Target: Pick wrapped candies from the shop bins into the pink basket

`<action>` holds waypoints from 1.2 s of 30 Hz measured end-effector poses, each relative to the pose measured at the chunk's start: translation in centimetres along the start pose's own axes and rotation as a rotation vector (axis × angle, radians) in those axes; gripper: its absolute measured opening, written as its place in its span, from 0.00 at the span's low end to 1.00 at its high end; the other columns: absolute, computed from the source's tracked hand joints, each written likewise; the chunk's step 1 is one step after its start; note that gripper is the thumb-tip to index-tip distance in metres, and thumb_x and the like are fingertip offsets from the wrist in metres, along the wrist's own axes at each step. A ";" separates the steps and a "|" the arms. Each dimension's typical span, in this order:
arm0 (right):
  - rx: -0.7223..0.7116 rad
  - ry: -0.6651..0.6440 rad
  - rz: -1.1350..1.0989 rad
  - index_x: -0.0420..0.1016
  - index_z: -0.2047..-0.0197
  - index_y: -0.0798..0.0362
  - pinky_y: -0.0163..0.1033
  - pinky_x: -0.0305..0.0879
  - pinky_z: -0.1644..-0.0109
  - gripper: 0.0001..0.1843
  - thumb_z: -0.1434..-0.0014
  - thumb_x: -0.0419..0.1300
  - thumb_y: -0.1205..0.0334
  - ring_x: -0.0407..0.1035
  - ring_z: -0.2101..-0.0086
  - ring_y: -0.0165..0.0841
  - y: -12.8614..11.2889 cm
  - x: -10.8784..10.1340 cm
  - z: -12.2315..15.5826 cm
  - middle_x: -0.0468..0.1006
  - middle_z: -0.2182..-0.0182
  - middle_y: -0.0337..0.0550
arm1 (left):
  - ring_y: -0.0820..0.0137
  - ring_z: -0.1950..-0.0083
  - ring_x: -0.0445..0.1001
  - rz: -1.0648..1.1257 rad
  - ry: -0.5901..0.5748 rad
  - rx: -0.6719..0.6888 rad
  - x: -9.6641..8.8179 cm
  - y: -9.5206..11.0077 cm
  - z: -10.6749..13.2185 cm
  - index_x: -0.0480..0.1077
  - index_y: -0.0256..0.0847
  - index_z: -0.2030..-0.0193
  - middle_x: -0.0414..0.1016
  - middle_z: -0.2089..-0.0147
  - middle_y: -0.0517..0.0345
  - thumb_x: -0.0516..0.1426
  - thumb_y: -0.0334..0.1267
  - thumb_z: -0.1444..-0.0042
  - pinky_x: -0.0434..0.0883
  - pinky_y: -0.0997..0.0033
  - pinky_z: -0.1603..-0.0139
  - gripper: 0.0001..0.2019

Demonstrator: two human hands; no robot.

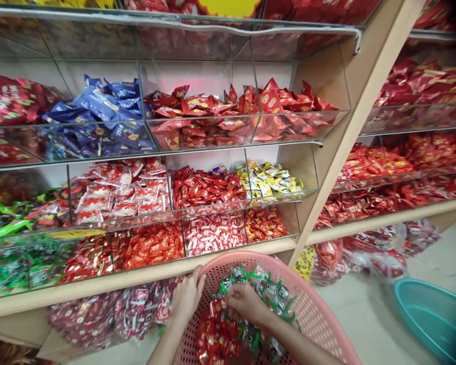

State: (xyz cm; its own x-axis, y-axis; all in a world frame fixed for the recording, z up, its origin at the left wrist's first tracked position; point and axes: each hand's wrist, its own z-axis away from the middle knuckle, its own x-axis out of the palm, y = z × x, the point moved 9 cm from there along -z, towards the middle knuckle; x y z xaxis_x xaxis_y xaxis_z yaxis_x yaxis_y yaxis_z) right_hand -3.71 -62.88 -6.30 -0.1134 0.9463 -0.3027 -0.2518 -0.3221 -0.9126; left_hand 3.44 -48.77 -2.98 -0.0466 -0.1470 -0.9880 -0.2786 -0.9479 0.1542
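Note:
A pink plastic basket (315, 309) with a perforated wall stands against the front of the candy shelf. My left hand (188, 294) grips its rim on the left side. Inside the basket, my right hand (247, 304) is closed, its fingers curled down among the sweets. Red-wrapped candies (216, 334) lie to the left of and below that hand. Green-and-silver wrapped candies (275, 291) lie behind it and to its right. What the right fingertips hold, if anything, is hidden.
Clear shelf bins hold blue-wrapped (102, 106), red-wrapped (209, 187) and yellow-and-white wrapped sweets (269, 180). A wooden upright (327, 192) parts two shelf units. Bagged sweets (87, 317) sit beneath the bottom ledge (144, 279). A teal tub (429, 314) stands on the floor at right.

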 end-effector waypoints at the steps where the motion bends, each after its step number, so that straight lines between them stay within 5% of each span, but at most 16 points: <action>1: 0.015 -0.012 0.022 0.64 0.78 0.52 0.29 0.57 0.81 0.08 0.52 0.47 0.67 0.64 0.84 0.27 0.3 0.3 0.1 0.71 0.86 0.33 | 0.62 0.59 0.77 0.000 0.003 0.000 0.0 0.0 0.0 0.58 0.48 0.39 0.78 0.58 0.47 0.38 0.49 0.38 0.69 0.66 0.59 0.24; 12: 0.008 0.066 0.520 0.69 0.87 0.55 0.32 0.58 0.73 0.10 0.63 0.53 0.76 0.67 0.79 0.30 1.6 0.0 0.5 0.72 0.86 0.39 | 0.61 0.58 0.77 0.003 0.001 0.008 -0.1 0.0 0.1 0.58 0.46 0.39 0.78 0.58 0.47 0.38 0.49 0.38 0.69 0.66 0.59 0.24; 22: 0.091 0.092 0.732 0.78 0.64 0.58 0.43 0.65 0.59 0.13 0.47 0.55 0.61 0.73 0.60 0.46 2.5 1.1 1.8 0.79 0.63 0.58 | 0.59 0.58 0.77 0.017 -0.023 -0.007 -0.1 0.0 0.1 0.57 0.46 0.38 0.78 0.57 0.47 0.39 0.48 0.38 0.69 0.63 0.59 0.24; 28: 0.118 0.098 0.813 0.77 0.60 0.56 0.44 0.66 0.56 0.14 0.47 0.55 0.60 0.72 0.57 0.47 2.5 1.0 1.6 0.78 0.60 0.58 | 0.61 0.58 0.77 0.023 0.006 0.011 0.1 -0.1 -0.1 0.57 0.45 0.38 0.78 0.57 0.48 0.39 0.46 0.37 0.69 0.65 0.59 0.23; 32: 0.061 0.170 0.820 0.78 0.65 0.55 0.40 0.65 0.63 0.12 0.49 0.55 0.65 0.74 0.61 0.45 -0.4 -0.4 1.3 0.79 0.63 0.56 | 0.60 0.57 0.76 -0.003 0.002 -0.002 0.4 -0.4 -0.3 0.59 0.45 0.39 0.78 0.57 0.47 0.40 0.45 0.37 0.70 0.63 0.58 0.23; 36: -0.145 0.256 0.766 0.73 0.79 0.53 0.35 0.57 0.72 0.14 0.46 0.52 0.65 0.72 0.73 0.35 -7.7 -3.7 1.9 0.78 0.77 0.47 | 0.61 0.55 0.76 0.032 -0.021 -0.002 1.0 -0.7 -0.4 0.57 0.46 0.38 0.78 0.55 0.49 0.40 0.45 0.37 0.69 0.63 0.56 0.23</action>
State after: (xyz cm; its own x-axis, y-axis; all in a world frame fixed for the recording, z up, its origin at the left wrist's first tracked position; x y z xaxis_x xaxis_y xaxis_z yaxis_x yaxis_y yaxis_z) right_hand -3.23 -63.92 2.35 0.0238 0.4483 -0.8936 -0.0647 -0.8913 -0.4488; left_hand 3.98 -48.39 -4.04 -0.0761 -0.1716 -0.9822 -0.2745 -0.9434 0.1861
